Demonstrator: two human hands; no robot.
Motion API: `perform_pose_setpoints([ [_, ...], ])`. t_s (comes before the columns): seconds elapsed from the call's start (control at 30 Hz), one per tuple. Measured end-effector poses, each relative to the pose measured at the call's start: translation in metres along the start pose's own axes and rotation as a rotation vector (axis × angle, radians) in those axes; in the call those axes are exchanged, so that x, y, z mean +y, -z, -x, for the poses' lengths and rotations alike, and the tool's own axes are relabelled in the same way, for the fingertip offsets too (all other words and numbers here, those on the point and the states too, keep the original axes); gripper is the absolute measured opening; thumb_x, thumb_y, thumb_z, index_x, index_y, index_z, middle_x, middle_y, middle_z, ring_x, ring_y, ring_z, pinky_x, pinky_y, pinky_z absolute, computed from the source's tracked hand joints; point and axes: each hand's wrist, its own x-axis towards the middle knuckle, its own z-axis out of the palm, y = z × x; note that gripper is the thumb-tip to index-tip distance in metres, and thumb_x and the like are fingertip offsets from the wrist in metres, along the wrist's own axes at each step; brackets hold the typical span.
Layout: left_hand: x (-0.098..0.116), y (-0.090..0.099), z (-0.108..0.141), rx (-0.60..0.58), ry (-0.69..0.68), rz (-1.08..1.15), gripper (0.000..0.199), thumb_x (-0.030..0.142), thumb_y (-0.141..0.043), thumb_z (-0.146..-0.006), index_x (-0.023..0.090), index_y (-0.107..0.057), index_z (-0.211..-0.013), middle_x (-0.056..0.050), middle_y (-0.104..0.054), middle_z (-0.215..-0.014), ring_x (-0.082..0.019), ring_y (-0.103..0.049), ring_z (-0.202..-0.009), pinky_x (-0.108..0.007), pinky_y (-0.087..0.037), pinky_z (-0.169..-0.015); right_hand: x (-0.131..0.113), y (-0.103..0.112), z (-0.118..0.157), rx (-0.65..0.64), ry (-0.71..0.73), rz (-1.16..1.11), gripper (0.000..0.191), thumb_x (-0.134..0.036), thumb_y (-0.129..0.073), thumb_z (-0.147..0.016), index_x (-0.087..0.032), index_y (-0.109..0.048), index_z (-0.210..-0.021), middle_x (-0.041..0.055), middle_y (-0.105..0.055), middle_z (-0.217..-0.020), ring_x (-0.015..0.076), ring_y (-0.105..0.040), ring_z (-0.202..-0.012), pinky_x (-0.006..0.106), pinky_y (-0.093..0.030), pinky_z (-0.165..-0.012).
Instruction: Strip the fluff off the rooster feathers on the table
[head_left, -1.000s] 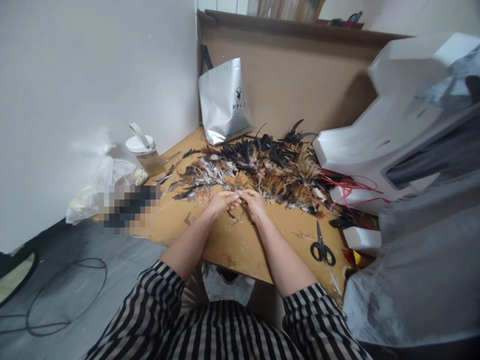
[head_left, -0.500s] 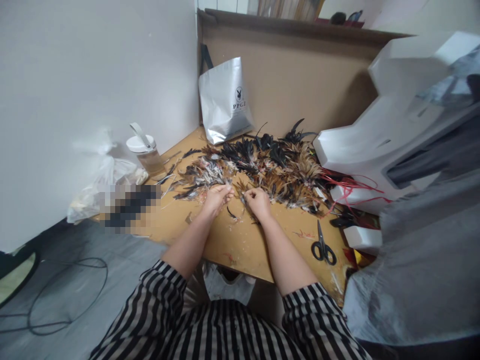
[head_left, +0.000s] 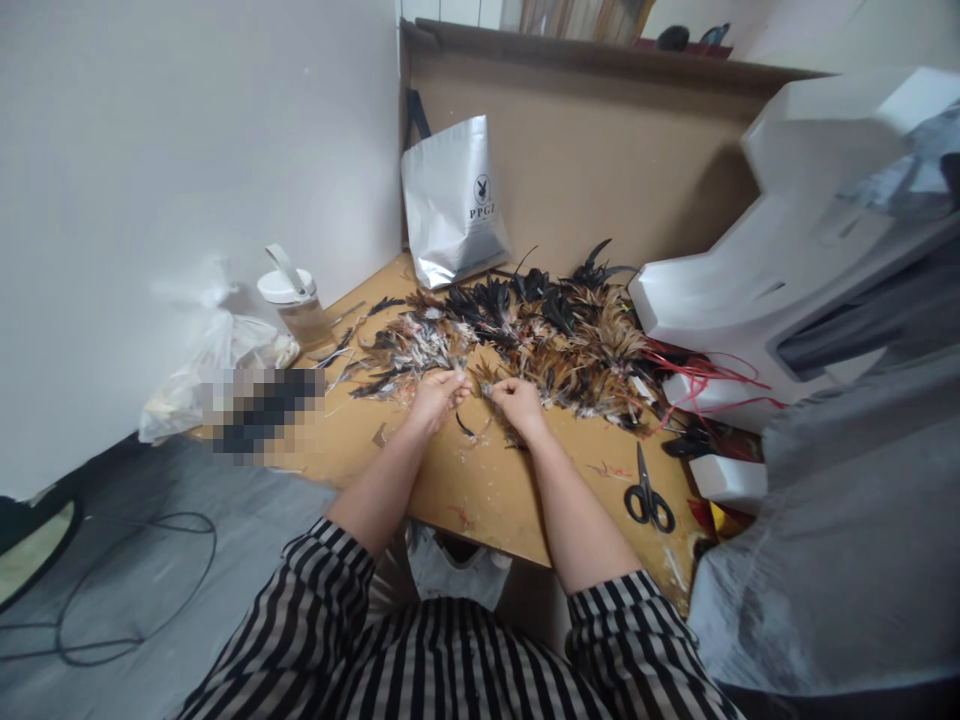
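My left hand (head_left: 438, 400) is closed in a pinch above the table, in front of a heap of whitish and brown feathers (head_left: 420, 345). What its fingertips hold is too small to make out. Close by on the right, my right hand (head_left: 519, 405) pinches a small feather (head_left: 486, 388), its tip pointing toward the left hand. A narrow gap separates the two hands. Behind them spread bunches of black feathers (head_left: 487, 305) and brown feathers (head_left: 551, 375). One dark curved feather (head_left: 464, 427) lies on the table just below the hands.
Black-handled scissors (head_left: 649, 500) lie at the right of the wooden table (head_left: 480, 500). Red strings (head_left: 705, 375) hang by white foam (head_left: 697, 290). A silver bag (head_left: 454, 210) stands at the back. At left are a lidded cup (head_left: 296, 305) and a plastic bag (head_left: 217, 365).
My right hand has shifted slightly left, so the fingertips are a little closer together. The feather at its fingertips shows less now. The left hand stays nearly still.
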Motion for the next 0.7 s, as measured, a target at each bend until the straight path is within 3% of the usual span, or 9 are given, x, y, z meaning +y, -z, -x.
perform_pose_setpoints([
  [0.13,0.001,0.0,0.003,-0.074,0.101,0.03,0.019,0.023,-0.069,-0.066,0.01,-0.062,-0.078,-0.008,-0.067,-0.075,-0.007,-0.058,-0.058,-0.014,-0.04,-0.049,-0.009,-0.001,0.0,-0.025,-0.191,-0.507,0.026,-0.04,-0.065,-0.056,-0.016,-0.059,-0.064,-0.0063,-0.043,-0.042,0.0055,-0.03,-0.038,0.02,-0.021,-0.04],
  [0.23,0.0,0.0,0.004,-0.16,0.188,0.066,0.017,0.02,-0.067,-0.068,0.009,-0.063,-0.08,-0.012,-0.067,-0.087,-0.008,-0.061,-0.062,-0.013,-0.041,-0.049,-0.015,-0.004,0.002,-0.048,-0.25,-0.697,0.029,-0.04,-0.07,-0.052,-0.016,-0.057,-0.064,-0.0085,-0.037,-0.039,0.0039,-0.024,-0.036,0.019,-0.015,-0.038],
  [0.4,-0.001,-0.001,0.004,-0.283,0.243,0.142,0.016,0.014,-0.066,-0.069,0.009,-0.065,-0.084,-0.011,-0.068,-0.085,-0.008,-0.062,-0.063,-0.012,-0.042,-0.049,-0.015,-0.014,0.007,-0.054,-0.248,-0.756,0.027,-0.038,-0.068,-0.055,-0.017,-0.056,-0.066,-0.0061,-0.047,-0.046,0.0038,-0.029,-0.037,0.018,-0.016,-0.038],
  [0.57,0.0,-0.002,0.004,-0.307,0.252,0.171,0.011,0.01,-0.066,-0.068,0.008,-0.066,-0.079,-0.007,-0.066,-0.074,-0.005,-0.059,-0.059,-0.009,-0.042,-0.049,-0.015,-0.017,0.009,-0.086,-0.217,-0.819,0.025,-0.035,-0.069,-0.055,-0.016,-0.055,-0.064,-0.0045,-0.052,-0.05,0.0038,-0.033,-0.04,0.017,-0.018,-0.038],
  [0.7,0.002,-0.002,0.006,-0.298,0.236,0.166,0.009,0.009,-0.065,-0.069,0.008,-0.066,-0.077,-0.005,-0.065,-0.07,-0.004,-0.058,-0.059,-0.009,-0.042,-0.052,-0.016,-0.013,0.008,-0.181,-0.243,-0.864,0.027,-0.036,-0.07,-0.056,-0.015,-0.055,-0.064,-0.0017,-0.056,-0.055,0.0036,-0.035,-0.041,0.017,-0.018,-0.037],
])
